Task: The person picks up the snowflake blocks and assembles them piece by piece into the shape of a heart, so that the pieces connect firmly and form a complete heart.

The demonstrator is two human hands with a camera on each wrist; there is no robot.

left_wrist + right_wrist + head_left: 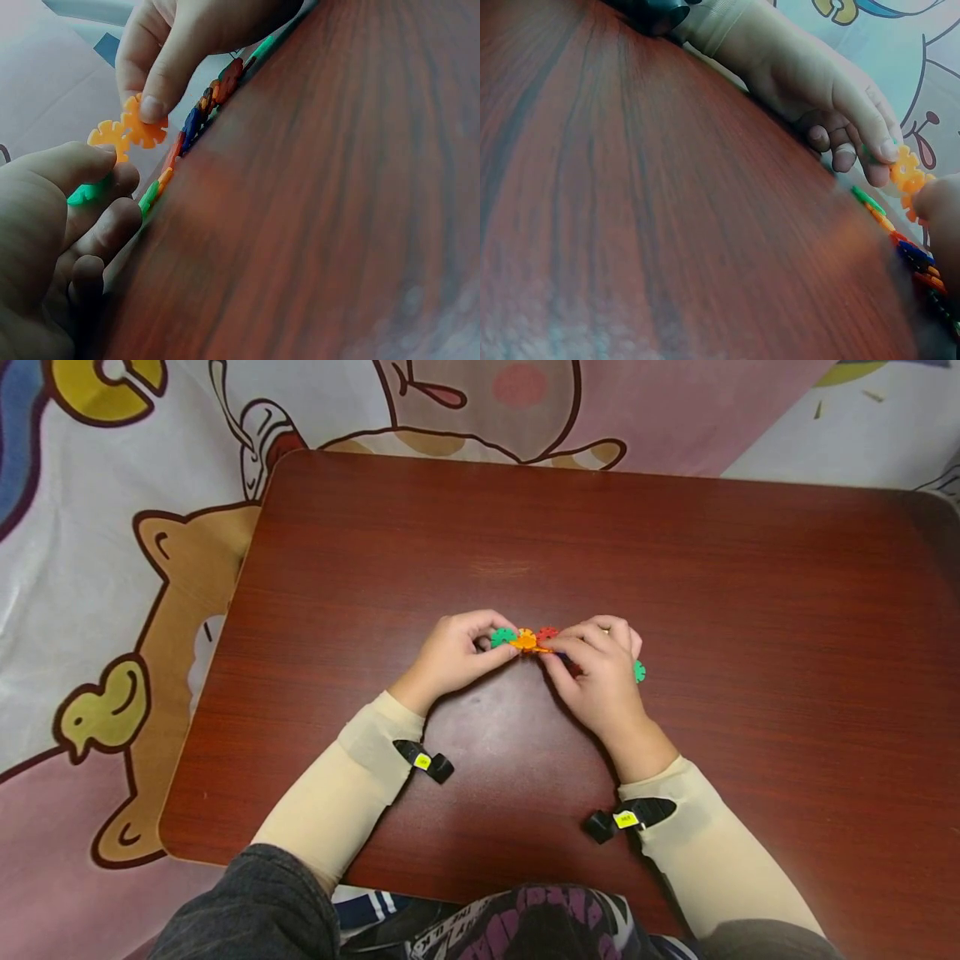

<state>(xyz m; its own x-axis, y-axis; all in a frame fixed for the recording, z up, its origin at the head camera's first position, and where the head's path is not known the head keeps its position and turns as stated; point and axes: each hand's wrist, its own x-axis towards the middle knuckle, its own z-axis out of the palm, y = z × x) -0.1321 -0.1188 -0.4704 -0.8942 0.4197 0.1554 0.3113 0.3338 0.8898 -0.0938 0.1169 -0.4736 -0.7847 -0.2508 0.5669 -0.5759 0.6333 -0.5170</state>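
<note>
Left hand (455, 653): thumb and fingers clamped on a light orange piece (103, 135), with a green piece (88, 192) also between the fingers; whether those two are joined, I cannot tell
Right hand (602, 672): thumb and finger pinching a deeper orange piece (133, 133)
Place of the orange pair: near the middle of the table (750, 652), edge to edge between the two hands; whether the slots have caught, I cannot tell
Pressing the slots: this looks like the step in hand, and it probably goes best with notch facing notch, the two flowers turned across each other, and an even push
Fingertips: better set close to the joint, since a push from the far rim could bend or twist the thin petals
Row of pieces (190, 127): lies on the table just beyond the hands, best left undisturbed by the knuckles
Held pieces: two orange and one green in view
Row count: at least two green, two orange, two red and one blue; overlaps hide the exact total
Wrist cameras: two, one on the left wrist (438, 768), one on the right (599, 827)
</note>
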